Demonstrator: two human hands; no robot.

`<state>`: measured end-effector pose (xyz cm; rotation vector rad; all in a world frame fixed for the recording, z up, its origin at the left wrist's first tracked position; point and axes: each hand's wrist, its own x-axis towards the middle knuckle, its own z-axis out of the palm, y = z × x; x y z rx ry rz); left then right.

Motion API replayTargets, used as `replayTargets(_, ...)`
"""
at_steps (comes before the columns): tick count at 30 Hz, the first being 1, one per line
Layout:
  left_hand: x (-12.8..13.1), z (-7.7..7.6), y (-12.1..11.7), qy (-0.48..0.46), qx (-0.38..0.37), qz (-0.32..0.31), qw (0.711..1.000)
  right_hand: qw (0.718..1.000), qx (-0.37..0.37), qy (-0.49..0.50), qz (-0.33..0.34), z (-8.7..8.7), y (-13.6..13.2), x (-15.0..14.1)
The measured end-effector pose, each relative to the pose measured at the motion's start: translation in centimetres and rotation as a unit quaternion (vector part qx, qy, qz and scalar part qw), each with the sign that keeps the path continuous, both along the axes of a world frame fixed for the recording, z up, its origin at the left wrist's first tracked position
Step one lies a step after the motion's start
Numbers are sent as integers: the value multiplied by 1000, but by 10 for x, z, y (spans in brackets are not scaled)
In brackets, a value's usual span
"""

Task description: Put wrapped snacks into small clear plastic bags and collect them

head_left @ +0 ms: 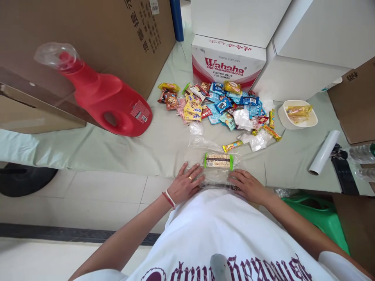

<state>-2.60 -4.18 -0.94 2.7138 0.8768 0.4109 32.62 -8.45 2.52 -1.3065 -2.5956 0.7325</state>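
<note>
A green-ended packaged snack bar [218, 160] lies flat on a clear plastic bag [200, 150] near the table's front edge. To its left, my left hand [187, 183] rests on the bag with its fingers spread. My right hand [248, 186] lies over the bag's right side, fingers stretched out, the tips close to the bar's right end. Neither hand touches the bar. A small yellow snack stick [233, 146] lies just beyond the bag. Behind it is a pile of wrapped snacks [215, 105] mixed with crumpled clear plastic [243, 119].
A Wahaha carton [228, 66] stands behind the pile, with white boxes [307, 76] beside it. At left is a large red jug [113, 99]. On the right are a white tub [298, 121] holding yellow packets, a white roll [324, 153] and clear bottles [361, 154]. A green stool [320, 218] stands below.
</note>
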Motion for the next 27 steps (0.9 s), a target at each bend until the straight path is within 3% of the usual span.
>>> replayTargets(3,7,0,5,-44,-32,43,998,996,-12,58,-63,-11,-8,9)
replayTargets(7,7,13,15,-131,-113,101,980,970,-97,163,-150,6,-6,13)
replayTargets(10,7,22,42,-146,-163,184,958,927,-171,204,-264,15,11,14)
replayTargets(13,11,27,80,-177,-186,350,901,869,-204,231,-388,8,40,14)
replayTargets(15,15,31,93,-229,-127,450,854,851,-213,218,-428,0,59,15)
replayTargets(16,17,33,91,-251,-79,457,850,851,-218,206,-432,-4,67,15)
replayTargets(17,19,36,85,-264,-31,426,865,853,-225,195,-429,-6,72,15)
replayTargets(18,23,37,73,-259,6,357,897,855,-234,188,-423,-7,75,15)
replayTargets(20,30,35,44,-199,39,158,966,854,-250,190,-415,-8,78,15)
replayTargets(21,35,32,30,-160,39,95,982,852,-256,193,-413,-8,77,14)
replayTargets(22,38,28,19,-133,39,73,988,852,-259,193,-412,-7,76,14)
replayTargets(24,42,16,12,-117,18,138,983,857,-258,180,-408,-7,74,16)
replayTargets(27,29,0,33,-153,-28,360,920,878,-261,131,-380,-3,73,24)
